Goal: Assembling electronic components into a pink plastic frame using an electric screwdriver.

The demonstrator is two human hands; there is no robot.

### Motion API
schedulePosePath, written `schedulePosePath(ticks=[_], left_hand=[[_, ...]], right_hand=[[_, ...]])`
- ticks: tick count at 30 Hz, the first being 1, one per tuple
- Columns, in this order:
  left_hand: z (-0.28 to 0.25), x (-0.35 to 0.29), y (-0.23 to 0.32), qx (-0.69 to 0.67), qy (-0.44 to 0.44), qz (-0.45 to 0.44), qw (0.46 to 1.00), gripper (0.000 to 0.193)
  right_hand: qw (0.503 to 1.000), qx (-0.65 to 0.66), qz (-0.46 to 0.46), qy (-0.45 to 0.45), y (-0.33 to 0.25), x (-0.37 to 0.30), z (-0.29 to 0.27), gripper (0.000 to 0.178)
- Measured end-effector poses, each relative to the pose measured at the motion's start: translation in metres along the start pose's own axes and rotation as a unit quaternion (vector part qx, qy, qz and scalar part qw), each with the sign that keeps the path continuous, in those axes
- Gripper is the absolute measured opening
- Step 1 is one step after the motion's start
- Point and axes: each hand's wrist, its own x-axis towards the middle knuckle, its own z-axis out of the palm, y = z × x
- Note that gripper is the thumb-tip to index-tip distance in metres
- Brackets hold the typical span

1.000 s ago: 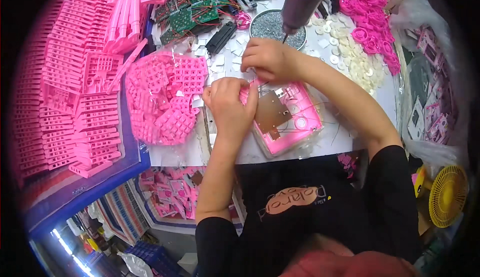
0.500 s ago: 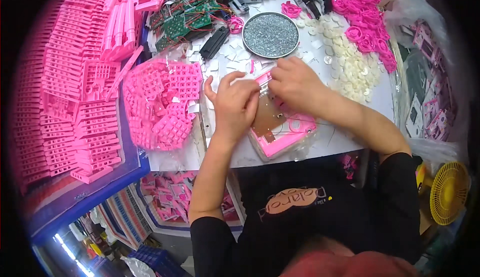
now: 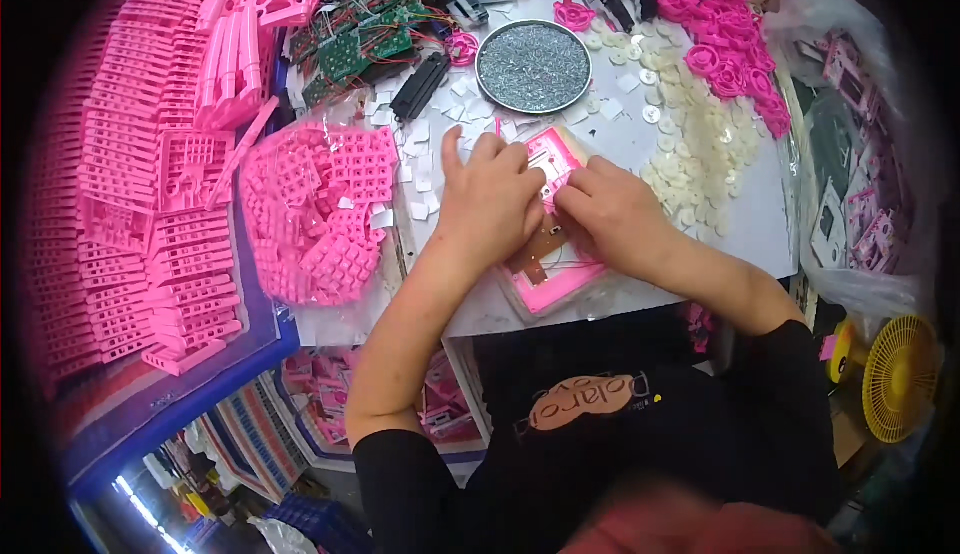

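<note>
A pink plastic casing (image 3: 560, 292) lies at the table's near edge, with a brown circuit board (image 3: 541, 254) and thin wires inside it. A pale, clear-looking holder or wrap shows around its rim. Over the casing's left side, my left hand (image 3: 488, 199) has its thumb and fingertips brought together, while its outer fingers point up. My right hand (image 3: 622, 216) bends its fingers over the right side, the tips close to those of the left. Whatever small part lies between the fingertips is hidden. Just beyond the casing stands a round dish (image 3: 534, 66) of small metal screws.
Pink button pads (image 3: 320, 214) in a clear bag lie left, beside stacked pink casings (image 3: 130, 154). Green circuit boards (image 3: 370, 39) with wires and black parts (image 3: 422, 86) sit behind. White discs (image 3: 690, 154) and pink rings (image 3: 720, 54) cover the right. A yellow fan (image 3: 900, 379) stands lower right.
My right hand has come down toward me from the casing's far end, which now shows. My left hand has shifted slightly right, and the fingertips of both hands are closer together.
</note>
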Motion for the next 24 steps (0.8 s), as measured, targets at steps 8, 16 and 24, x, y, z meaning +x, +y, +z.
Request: schedulePosePath(ticks=[8, 16, 24], left_hand=[[-0.001, 0.025, 0.007, 0.055, -0.157, 0.038, 0.985, 0.013], [-0.006, 0.018, -0.016, -0.21, -0.135, -0.172, 0.953, 0.017], [-0.005, 0.011, -0.016, -0.208, -0.104, -0.202, 0.952, 0.015]], right_hand=[[1.0, -0.023, 0.001, 0.003, 0.001, 0.003, -0.002, 0.018], [0.991, -0.011, 0.047, -0.123, 0.009, 0.019, -0.009, 0.014], [0.991, 0.129, -0.041, -0.004, 0.034, 0.036, 0.011, 0.017]])
